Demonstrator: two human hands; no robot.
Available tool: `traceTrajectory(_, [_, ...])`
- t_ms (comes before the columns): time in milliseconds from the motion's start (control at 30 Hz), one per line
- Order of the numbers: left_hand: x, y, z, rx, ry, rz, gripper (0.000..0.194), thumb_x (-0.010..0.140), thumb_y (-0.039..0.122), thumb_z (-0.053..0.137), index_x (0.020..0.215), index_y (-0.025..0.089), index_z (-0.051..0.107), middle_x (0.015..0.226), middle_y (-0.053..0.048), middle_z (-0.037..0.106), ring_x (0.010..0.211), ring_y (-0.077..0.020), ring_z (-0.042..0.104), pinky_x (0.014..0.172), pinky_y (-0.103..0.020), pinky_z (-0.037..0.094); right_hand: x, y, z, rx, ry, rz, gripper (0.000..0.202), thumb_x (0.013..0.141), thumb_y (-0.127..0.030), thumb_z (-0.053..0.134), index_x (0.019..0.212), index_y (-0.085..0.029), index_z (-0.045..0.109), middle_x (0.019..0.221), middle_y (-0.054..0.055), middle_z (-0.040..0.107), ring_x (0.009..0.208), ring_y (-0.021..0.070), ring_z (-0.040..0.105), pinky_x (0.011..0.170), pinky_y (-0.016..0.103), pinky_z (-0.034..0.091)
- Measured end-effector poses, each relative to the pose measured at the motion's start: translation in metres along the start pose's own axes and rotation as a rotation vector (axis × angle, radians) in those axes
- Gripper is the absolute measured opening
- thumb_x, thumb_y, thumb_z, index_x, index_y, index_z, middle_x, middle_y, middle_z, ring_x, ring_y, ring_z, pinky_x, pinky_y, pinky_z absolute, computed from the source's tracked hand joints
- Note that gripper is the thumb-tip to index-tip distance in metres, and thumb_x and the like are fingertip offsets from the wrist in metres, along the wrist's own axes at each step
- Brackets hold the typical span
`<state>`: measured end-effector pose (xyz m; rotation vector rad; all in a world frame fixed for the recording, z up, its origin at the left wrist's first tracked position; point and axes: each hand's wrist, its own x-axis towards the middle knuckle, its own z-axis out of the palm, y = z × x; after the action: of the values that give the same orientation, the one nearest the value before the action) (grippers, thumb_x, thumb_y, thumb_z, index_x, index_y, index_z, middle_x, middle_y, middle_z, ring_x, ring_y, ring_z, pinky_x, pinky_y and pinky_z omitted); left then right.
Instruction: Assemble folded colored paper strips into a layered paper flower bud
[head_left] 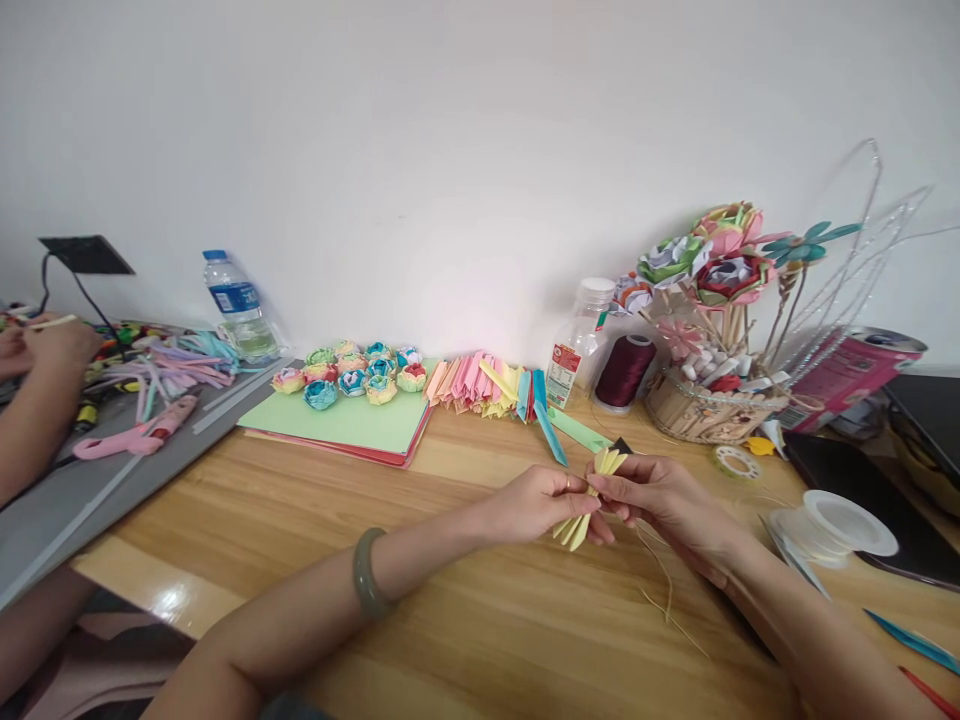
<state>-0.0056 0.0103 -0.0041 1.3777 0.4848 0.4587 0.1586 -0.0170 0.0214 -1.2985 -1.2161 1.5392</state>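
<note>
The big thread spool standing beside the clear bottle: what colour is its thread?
The thread spool is dark maroon, seen best in the head view.

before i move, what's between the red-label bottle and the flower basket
A dark maroon thread spool stands between the bottle and basket, in the head view.

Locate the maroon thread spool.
In the head view, the maroon thread spool stands right of centre by the wall, between the clear bottle with the white cap and the woven basket.
</note>
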Motion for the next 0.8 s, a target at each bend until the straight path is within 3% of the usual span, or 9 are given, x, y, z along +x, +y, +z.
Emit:
traceTrajectory(267, [0.0013,-0.0045,0.0007,0.108,0.036,0.044,0.047,0.077,0.056,0.048,0.065,0.012,0.06,0.073,-0.005,0.058,0.075,-0.0138,0.053,0.073,-0.023,0.039,0.0012,0.0007,0.0035,-0.057,-0.041,0.009,0.03,0.058,-0.042,0.076,0.059,-0.015,0.065,0.048,0.003,0.062,0.048,0.0102,0.044,0.049,0.025,0.031])
traceTrajectory(467, [0.0009,-0.0004,0.0018,0.0,0.047,-0.022,0.042,0.076,0.052,0.054,0.081,0.011,0.062,0.066,-0.002,0.058,0.064,-0.0113,0.052,0.065,-0.023,0.039,0.0027,0.0004,0.0036,0.053,0.056,0.028,0.03,0.045,-0.036,0.083,0.055,-0.014,0.065,0.05,-0.002,0.054,0.046,0.0072,0.041,0.047,0.024,0.032])
traceTrajectory(633, [0.0001,-0.0014,0.0006,-0.079,0.026,-0.052,0.043,0.07,0.053,0.06,0.08,0.011,0.062,0.06,0.0,0.058,0.058,-0.011,0.054,0.063,-0.024,0.039,0.0021,0.0012,0.0033,0.07,0.049,0.035,0.031,0.046,-0.037,0.083,0.054,-0.014,0.064,0.051,-0.002,0.054,0.046,0.0069,0.041,0.047,0.024,0.032])
traceTrajectory(800, [-0.0011,-0.0058,-0.003,-0.264,0.016,-0.127,0.046,0.062,0.053,0.068,0.077,0.01,0.061,0.067,-0.004,0.064,0.057,-0.0131,0.06,0.06,-0.026,0.042,0.0013,0.0013,0.003,0.101,0.015,0.051,0.032,0.049,-0.038,0.082,0.054,-0.014,0.061,0.049,-0.003,0.05,0.044,0.0054,0.037,0.045,0.023,0.03])
